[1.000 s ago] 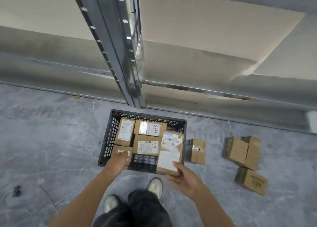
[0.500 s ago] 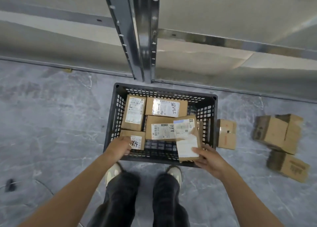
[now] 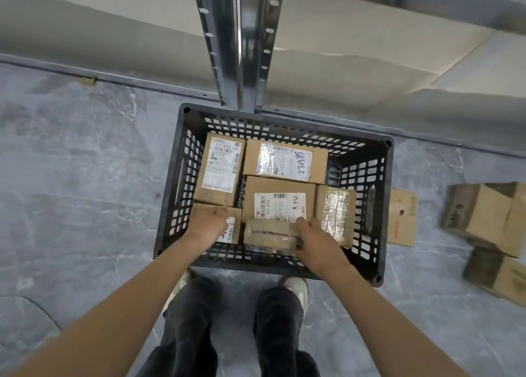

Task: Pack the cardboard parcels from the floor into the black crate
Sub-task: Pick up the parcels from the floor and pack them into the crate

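A: Your right hand (image 3: 316, 241) clasps the end of the taped parcel (image 3: 269, 234), thumb and fingers curled round it, in the near middle of the black crate (image 3: 382, 205).
B: Your left hand (image 3: 210, 222) lies on the small parcel (image 3: 234, 227) in the near-left corner; whether you grip it, I cannot tell.
A: Four packed parcels (image 3: 280, 201) sit beyond and beside them.
B: On the floor to your right, a flat parcel (image 3: 402, 218) lies just beside the crate, with other floor parcels (image 3: 484, 217) farther off.
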